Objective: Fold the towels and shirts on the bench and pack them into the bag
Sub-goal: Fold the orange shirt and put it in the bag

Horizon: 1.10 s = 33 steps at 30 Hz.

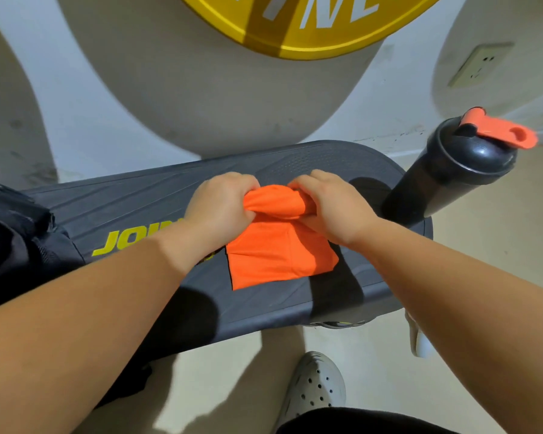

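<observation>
Orange cloth (279, 255) (shirt or towel, can't tell) lies mid-bench: near half is flat in a folded rectangle, far end is bunched into a roll btwn both hands. Far left, a black bag (16, 239) sits on the bench (123, 198) end; its opening isn't visible from here. Left hand (220, 205) has its fingers curled round the roll's left end, knuckles up. Right hand (333, 208) grips the right end the same way. Step in hand, prob: rolling or folding the far end toward the body to make a compact bundle. Next move calls for both hands to bring the roll over the flat part evenly, w/o skewing the layers, then carry it left to the bag. Further right, a black shaker bottle (452, 170) w/ an orange flip cap stands at the bench's right end, near the right forearm; a careless elbow swing could knock it. A grey clog (314, 383) is on the floor below.
</observation>
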### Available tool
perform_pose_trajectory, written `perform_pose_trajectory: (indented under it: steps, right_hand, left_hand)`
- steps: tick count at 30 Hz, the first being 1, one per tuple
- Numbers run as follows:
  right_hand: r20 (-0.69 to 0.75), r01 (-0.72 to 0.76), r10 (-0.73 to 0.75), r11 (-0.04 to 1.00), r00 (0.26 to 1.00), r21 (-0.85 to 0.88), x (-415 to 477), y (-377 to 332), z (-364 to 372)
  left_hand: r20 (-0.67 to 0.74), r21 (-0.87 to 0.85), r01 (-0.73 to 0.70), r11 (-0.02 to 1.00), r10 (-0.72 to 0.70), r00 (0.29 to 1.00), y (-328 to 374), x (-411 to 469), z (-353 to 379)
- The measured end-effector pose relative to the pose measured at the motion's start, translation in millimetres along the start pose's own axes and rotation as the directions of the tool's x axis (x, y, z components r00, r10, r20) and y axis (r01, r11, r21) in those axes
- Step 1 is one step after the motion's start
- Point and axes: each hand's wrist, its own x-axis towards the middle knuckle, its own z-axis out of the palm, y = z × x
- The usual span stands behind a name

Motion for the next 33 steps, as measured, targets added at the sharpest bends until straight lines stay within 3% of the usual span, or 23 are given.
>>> perform_pose_trajectory:
  steps: [4, 7, 11, 14, 17, 19, 22, 25, 30, 33]
  right_hand:
    - [0.065, 0.024, -0.020, 0.998, 0.998, -0.059, -31, -3, -5]
    - [0.175, 0.031, -0.012, 0.994, 0.984, -0.107, -54, -6, -2]
    - [0.293, 0.088, -0.058, 0.992, 0.954, -0.089, -73, -13, 1]
    - [0.274, 0.082, -0.063, 0.995, 0.960, -0.057, -73, -18, 0]
    - [0.275, 0.042, -0.028, 0.998, 0.961, -0.045, -68, -19, -1]
    - [0.277, 0.037, -0.014, 0.996, 0.961, -0.078, -65, -17, 0]
    - [0.107, 0.032, -0.005, 0.967, 0.994, -0.251, -56, -16, 5]
    - [-0.153, -0.034, -0.021, 0.936, 0.988, -0.351, -47, -22, 14]
    - [0.099, -0.047, 0.080, 0.953, 0.992, -0.300, -49, -17, 53]
    - [0.169, -0.050, 0.089, 0.974, 0.982, -0.220, -53, -7, 61]
  left_hand:
    - [0.009, 0.009, -0.127, 0.992, 0.127, 0.992, 8, -38, 2]
    - [0.092, 0.044, -0.185, 0.982, 0.180, 0.979, 13, -64, 13]
    - [0.185, 0.067, -0.137, 0.988, 0.122, 0.975, 15, -90, 28]
    - [0.053, -0.041, -0.085, 0.996, 0.087, 0.995, 17, -97, 33]
    - [-0.075, 0.006, 0.011, 1.000, -0.010, 0.997, 24, -87, 33]
    - [0.043, 0.086, 0.026, 0.996, -0.030, 0.999, 31, -77, 35]
    - [0.283, 0.153, -0.025, 0.988, -0.019, 0.959, 36, -69, 56]
    - [0.309, 0.222, -0.016, 0.975, -0.054, 0.949, 36, -72, 74]
    - [0.192, 0.258, -0.014, 0.966, -0.037, 0.981, 30, -79, 85]
    - [0.184, 0.241, -0.013, 0.970, -0.033, 0.982, 28, -80, 87]
